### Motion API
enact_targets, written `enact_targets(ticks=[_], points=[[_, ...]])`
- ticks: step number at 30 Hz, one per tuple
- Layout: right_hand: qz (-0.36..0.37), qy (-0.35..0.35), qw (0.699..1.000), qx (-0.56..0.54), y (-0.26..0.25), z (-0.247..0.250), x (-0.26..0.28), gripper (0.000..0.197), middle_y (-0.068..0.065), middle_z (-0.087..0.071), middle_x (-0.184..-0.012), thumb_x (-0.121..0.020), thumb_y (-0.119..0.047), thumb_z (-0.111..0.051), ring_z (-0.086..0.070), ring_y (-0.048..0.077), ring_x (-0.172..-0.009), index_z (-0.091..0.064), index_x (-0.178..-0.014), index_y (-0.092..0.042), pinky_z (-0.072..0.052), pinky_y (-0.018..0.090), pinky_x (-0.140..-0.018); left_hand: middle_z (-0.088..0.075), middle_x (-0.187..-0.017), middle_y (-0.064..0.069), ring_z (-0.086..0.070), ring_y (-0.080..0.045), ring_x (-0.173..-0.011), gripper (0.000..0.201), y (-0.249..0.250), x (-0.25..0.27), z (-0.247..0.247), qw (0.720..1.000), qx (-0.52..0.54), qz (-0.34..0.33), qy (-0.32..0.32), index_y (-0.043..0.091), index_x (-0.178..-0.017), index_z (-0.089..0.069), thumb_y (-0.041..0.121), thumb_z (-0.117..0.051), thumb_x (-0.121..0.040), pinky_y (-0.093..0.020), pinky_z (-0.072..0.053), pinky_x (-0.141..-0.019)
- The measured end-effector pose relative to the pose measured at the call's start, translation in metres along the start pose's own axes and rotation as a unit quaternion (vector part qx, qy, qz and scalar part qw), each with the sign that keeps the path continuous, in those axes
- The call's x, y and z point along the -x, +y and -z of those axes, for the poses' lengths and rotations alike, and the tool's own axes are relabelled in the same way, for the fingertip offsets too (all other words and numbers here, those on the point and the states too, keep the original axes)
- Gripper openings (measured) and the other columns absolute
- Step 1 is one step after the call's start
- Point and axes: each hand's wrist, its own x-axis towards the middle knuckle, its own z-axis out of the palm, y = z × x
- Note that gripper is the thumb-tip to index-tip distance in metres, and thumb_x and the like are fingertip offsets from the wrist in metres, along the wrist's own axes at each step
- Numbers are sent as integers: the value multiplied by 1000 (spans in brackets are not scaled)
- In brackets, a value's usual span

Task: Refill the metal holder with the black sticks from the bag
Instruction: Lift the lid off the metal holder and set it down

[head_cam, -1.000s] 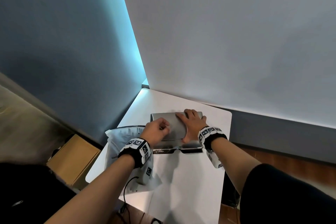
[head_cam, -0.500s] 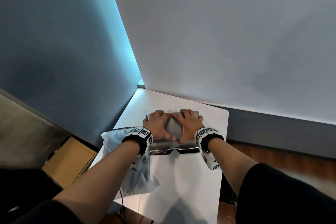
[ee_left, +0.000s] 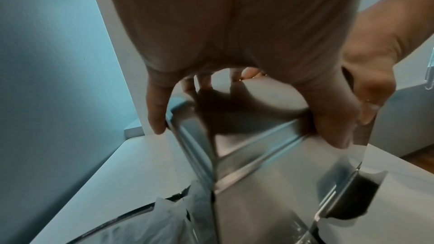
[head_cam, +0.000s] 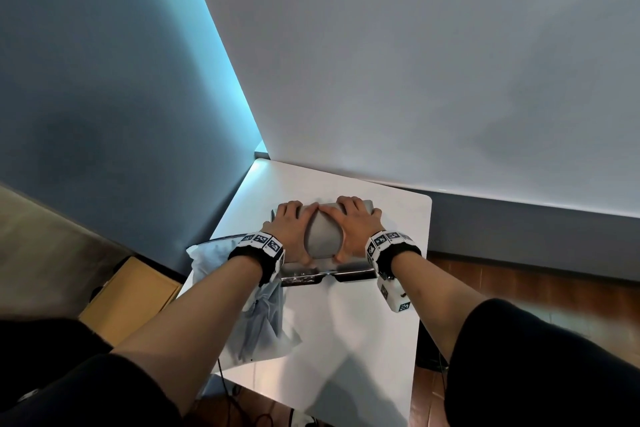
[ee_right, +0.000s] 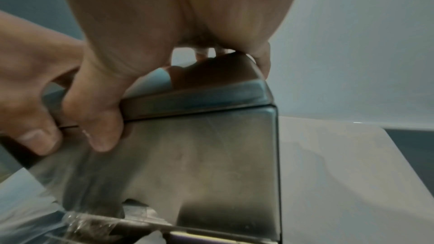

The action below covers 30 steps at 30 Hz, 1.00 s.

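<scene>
The metal holder (head_cam: pixel 323 239) stands near the far edge of the white tabletop (head_cam: pixel 363 322), a brushed steel box with a separate lid (ee_right: pixel 195 96) seated on its body along a thin seam. Both hands grip that lid from above. The left hand (head_cam: pixel 292 225) curls its fingers over the far edge while its thumb (ee_left: pixel 333 118) hooks the near rim; the right hand (head_cam: pixel 356 224) does the same on the other half, thumb (ee_right: pixel 101 127) pressed at the seam. The two thumbs sit just beside each other at the front. The pale plastic bag (head_cam: pixel 249 315) lies on the tabletop to the left of the holder, touching its base. A cardboard box (head_cam: pixel 128 302) sits on the floor further left.
</scene>
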Motion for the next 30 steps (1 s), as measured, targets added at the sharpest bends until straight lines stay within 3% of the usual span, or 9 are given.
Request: enact_targets(ticks=[8,30], points=[[-3,1,1000,-12,1,0,1,120,0,-30,-142,-37,-61,-77,-27,26,-131,-18,-141,-50,-36,55,-90,-30,-143,-4,-31,-29,-131,140,4,1,6,1000,-25,-1,-5,36,-154,-8,72,-81,-40,-54,-47,-90],[7,-2,999,-36,4,5,3,121,-2,-28,-145,-40,-66,-77,-26,26,-134,-15,-143,-51,-38,55,-91,-34,-141,-7,-35,-31,-129,132,11,6,19,997,-75,5,18,36,-153,-14,67,-80,-43,-55,-45,-89]])
